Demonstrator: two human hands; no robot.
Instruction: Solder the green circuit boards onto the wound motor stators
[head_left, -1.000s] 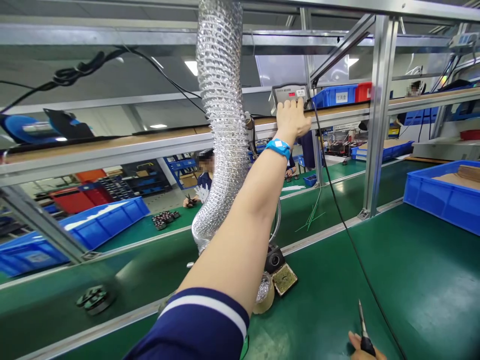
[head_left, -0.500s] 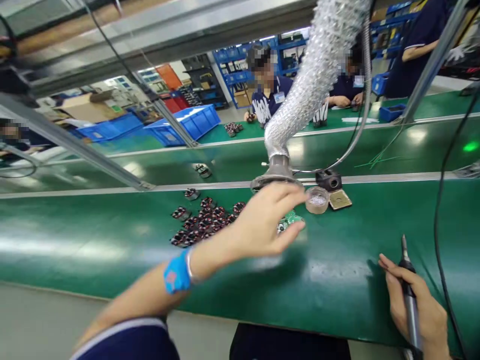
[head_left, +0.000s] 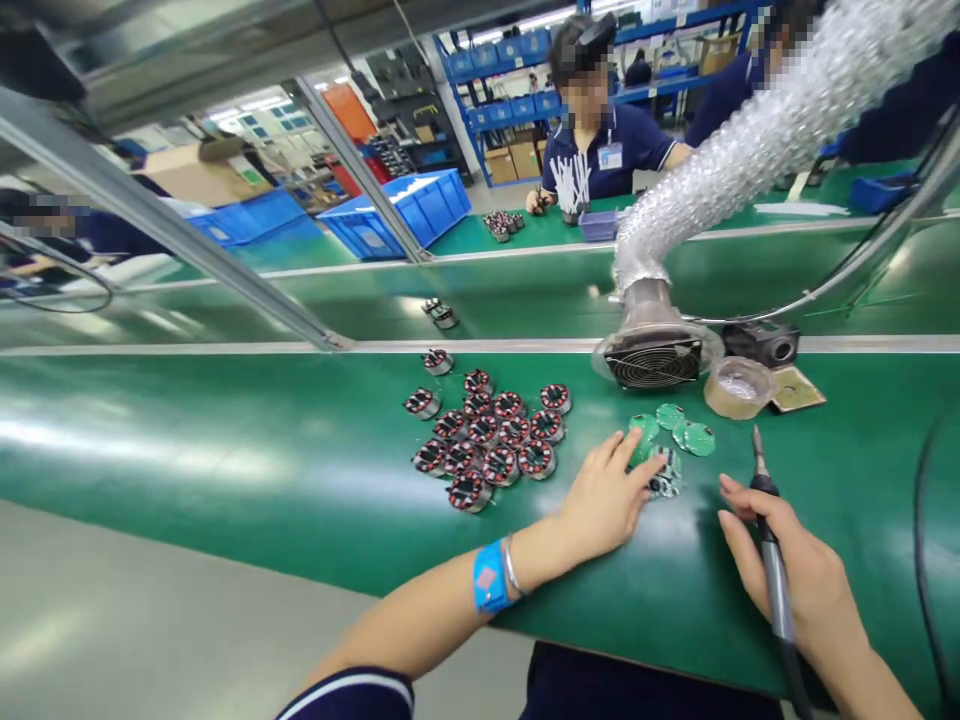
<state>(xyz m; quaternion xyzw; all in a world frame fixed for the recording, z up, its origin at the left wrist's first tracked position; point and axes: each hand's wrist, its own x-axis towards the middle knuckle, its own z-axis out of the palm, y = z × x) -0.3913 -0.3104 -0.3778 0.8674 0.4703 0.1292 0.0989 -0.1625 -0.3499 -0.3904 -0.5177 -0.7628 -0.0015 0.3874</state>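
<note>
My left hand (head_left: 609, 492) reaches over the bench with its fingers stretched apart, the fingertips at a green round circuit board (head_left: 643, 432) and a populated round board (head_left: 666, 474). Whether the fingers press on these boards, I cannot tell. A few more green round boards (head_left: 699, 439) lie just beyond. In my right hand (head_left: 806, 570) is a soldering iron (head_left: 775, 580), held like a pen with its tip pointing up and away. To the left of my left hand, several wound motor stators (head_left: 500, 465) stand grouped on the green bench (head_left: 315, 450).
A fume extractor (head_left: 652, 362) hangs from a silver duct (head_left: 720, 185) above the bench. Beside it are a round tub (head_left: 739, 387), a black holder (head_left: 761, 343) and a small square tin (head_left: 799, 389). A cable (head_left: 926, 560) runs down at right. Across the bench sits a co-worker (head_left: 611, 150).
My left hand has come down from in front of the extractor to the boards. My right hand keeps the soldering iron. The view has shifted, baring the extractor's grille and the green boards.
</note>
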